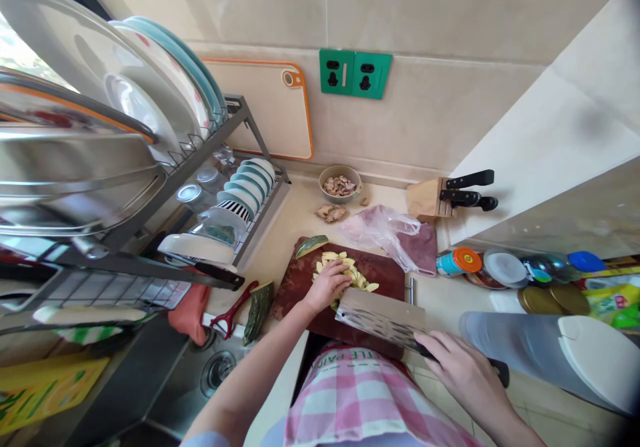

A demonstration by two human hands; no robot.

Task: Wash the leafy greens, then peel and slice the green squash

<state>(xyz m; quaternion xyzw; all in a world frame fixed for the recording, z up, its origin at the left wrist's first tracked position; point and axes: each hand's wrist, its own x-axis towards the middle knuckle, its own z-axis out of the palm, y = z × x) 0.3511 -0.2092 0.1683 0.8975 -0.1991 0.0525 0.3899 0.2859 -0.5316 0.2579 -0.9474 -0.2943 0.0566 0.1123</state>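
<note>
Your left hand rests, fingers curled, on the pale vegetable slices heaped on the dark red cutting board, pressing them from the near left side. Your right hand is closed round the black handle of the cleaver, whose broad steel blade lies tilted over the near right part of the board, its edge just beside the slices and your left fingers.

At the far left corner of the board sits a green-skinned vegetable wedge — another piece with striped green skin lies off the board to the left, beside a red-handled peeler at the sink's edge.

Beyond the board, a crumpled plastic bag lies to the right, and farther still a small bowl holds brownish pieces, with a few more on the counter near it. A knife block stands at the far right wall. To the left, the dish rack carries plates and bowls. Jars and lids crowd the right counter — well apart from your hands.
</note>
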